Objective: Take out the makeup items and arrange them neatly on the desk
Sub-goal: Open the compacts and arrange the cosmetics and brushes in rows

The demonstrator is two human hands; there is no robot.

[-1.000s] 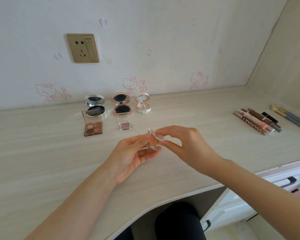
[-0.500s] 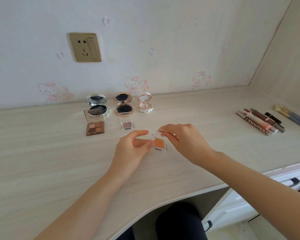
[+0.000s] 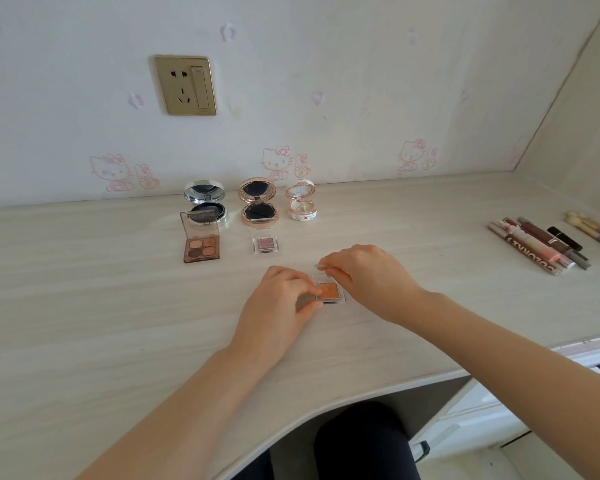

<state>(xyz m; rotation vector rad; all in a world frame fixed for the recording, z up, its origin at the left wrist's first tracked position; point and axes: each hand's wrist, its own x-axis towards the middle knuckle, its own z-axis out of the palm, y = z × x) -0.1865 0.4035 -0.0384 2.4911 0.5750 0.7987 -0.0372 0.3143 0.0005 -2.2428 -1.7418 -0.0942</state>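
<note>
On the pale wood-grain desk (image 3: 84,306), just in front of the person, a small orange eyeshadow case (image 3: 330,292) lies flat with its pan facing up. Its clear lid (image 3: 321,271) is raised from the far edge toward the wall. The case looks slightly wider than deep, its long side running left to right. The left hand (image 3: 281,303) pinches the case's left side with curled fingers, hiding that edge. The right hand (image 3: 368,278) pinches the lid's top rim.

Beyond lie a four-pan eyeshadow palette (image 3: 201,249) and a pink glitter eyeshadow (image 3: 265,244), with three open round compacts (image 3: 258,206) behind them. At far right, lip-colour tubes (image 3: 534,247) lie side by side. The brushes (image 3: 589,228) there are cut off by the frame edge.
</note>
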